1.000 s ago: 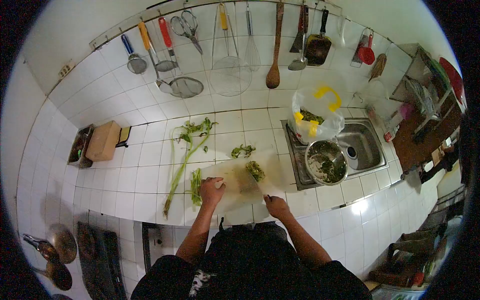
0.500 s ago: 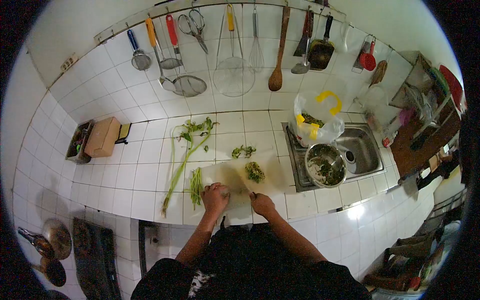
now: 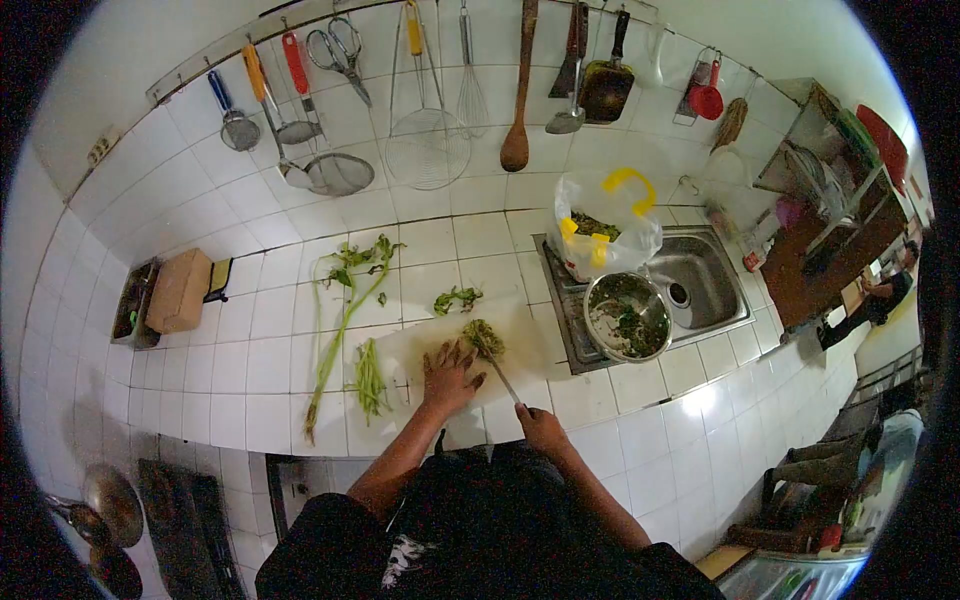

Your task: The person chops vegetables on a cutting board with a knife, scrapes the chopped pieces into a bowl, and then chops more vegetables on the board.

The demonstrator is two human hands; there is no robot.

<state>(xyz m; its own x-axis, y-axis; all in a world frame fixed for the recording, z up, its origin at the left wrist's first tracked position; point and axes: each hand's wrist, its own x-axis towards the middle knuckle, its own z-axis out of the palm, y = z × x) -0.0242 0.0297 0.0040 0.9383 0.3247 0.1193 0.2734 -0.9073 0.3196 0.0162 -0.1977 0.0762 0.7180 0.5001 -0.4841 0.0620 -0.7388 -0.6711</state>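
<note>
My right hand (image 3: pixel 543 430) is closed around the handle of a knife (image 3: pixel 504 377), its blade angled up and left to the chopped greens (image 3: pixel 483 338). Beside that small pile, my left hand (image 3: pixel 450 378) lies on the pale cutting board (image 3: pixel 405 345) with its fingers spread, holding nothing. Short cut green stalks (image 3: pixel 370 380) rest at the board's left side. Farther left, long leafy stems (image 3: pixel 340 355) with a rooty end lie on the tiles. A few loose leaves (image 3: pixel 458 299) sit above the board.
A steel bowl (image 3: pixel 628 318) with chopped greens stands at the sink (image 3: pixel 700 330), by a plastic bag (image 3: pixel 640 240) of greens. A cardboard box (image 3: pixel 180 292) is at left. Utensils such as a wooden spoon (image 3: pixel 515 148) hang above. A person (image 3: pixel 888 290) is far right.
My left hand has moved right and up, its fingers now spread by the chopped greens. My right hand and the knife have shifted slightly, and the pile looks more gathered. The view has turned.
</note>
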